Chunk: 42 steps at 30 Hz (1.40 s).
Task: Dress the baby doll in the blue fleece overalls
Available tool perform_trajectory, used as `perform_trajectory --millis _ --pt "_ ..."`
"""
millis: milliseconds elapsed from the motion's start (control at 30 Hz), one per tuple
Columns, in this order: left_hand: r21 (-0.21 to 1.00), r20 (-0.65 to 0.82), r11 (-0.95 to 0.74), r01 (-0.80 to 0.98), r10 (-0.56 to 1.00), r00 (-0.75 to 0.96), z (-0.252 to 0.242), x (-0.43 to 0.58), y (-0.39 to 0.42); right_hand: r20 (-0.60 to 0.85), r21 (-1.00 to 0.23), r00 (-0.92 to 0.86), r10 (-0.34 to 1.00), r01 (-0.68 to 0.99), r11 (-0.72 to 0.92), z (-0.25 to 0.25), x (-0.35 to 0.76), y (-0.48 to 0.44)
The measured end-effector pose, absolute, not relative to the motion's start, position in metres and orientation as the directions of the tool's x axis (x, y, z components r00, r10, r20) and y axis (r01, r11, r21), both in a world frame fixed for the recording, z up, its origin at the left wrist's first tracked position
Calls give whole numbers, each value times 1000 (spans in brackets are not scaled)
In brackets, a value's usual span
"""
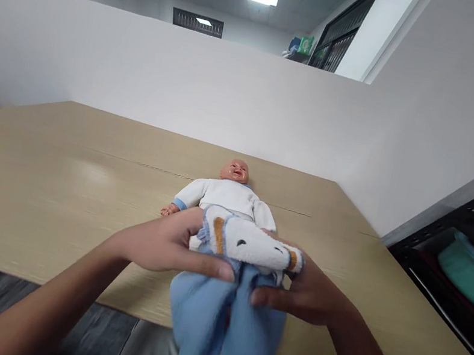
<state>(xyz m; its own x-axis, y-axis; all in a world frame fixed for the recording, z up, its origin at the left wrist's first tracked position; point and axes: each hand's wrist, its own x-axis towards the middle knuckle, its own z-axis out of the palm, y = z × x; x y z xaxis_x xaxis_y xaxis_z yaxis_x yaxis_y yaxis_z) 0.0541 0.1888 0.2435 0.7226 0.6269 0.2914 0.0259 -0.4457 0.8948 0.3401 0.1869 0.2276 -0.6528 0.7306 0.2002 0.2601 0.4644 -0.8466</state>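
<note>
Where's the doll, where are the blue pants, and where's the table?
doll (229, 196), head view, on its white shirt.
pants (221, 321), head view, on the hanging blue legs.
table (56, 188), head view, on the bare top left of the doll.

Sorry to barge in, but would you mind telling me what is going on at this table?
A person grips a small blue and white garment with both hands, the left hand on its left side and the right hand on its right. It hangs over the near edge of a wooden table. Just beyond it a doll in a white top lies on its back, head farthest away.
</note>
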Motion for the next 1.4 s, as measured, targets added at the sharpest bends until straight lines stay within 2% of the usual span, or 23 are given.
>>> perform_trajectory --millis 67,167,300,367,433,533,600,667,733,900,967,1067,1200,1267,1400 --pt "895 337 -446 -20 646 684 240 61 203 121 -844 -710 694 294 448 224 335 205" --pt "884 328 -467 23 653 683 235 65 228 88 -826 -768 634 299 478 221 328 227" --pt "870 204 -478 121 572 794 234 53 267 88 -910 -773 628 193 366 219 325 251" --pt "898 102 -423 124 473 875 234 45 286 89 -958 -764 638 109 265 217 325 262" --pt "946 73 -317 72 424 903 232 42 301 80 -978 -750 656 69 197 215 324 273" --pt "971 170 -235 -39 567 806 225 42 317 7 -972 -781 625 141 186 210 320 287" --pt "966 204 -258 -35 665 718 219 44 326 -57 -950 -834 548 215 228 207 318 294" --pt "967 182 -256 1 690 701 215 44 332 -101 -929 -859 502 262 261 203 317 300" --pt "979 132 -206 7 654 745 213 43 337 -109 -936 -846 522 264 233 198 320 302" --pt "996 47 -86 -11 429 902 211 35 342 -89 -994 -715 694 104 -21 181 336 301" --pt "996 37 -85 -1 421 906 210 32 343 -97 -995 -653 751 76 -63 179 339 301" --pt "993 93 -110 -39 542 835 208 28 346 -101 -990 -675 730 138 -9 184 336 300" --pt "987 140 -148 -57 641 755 208 28 342 -177 -970 -828 533 238 47 197 328 301" --pt "990 115 -137 -36 626 771 209 31 336 -221 -964 -845 486 265 22 199 327 300" --pt "997 17 -75 21 472 881 207 34 326 -161 -981 -788 595 196 -7 194 329 297"
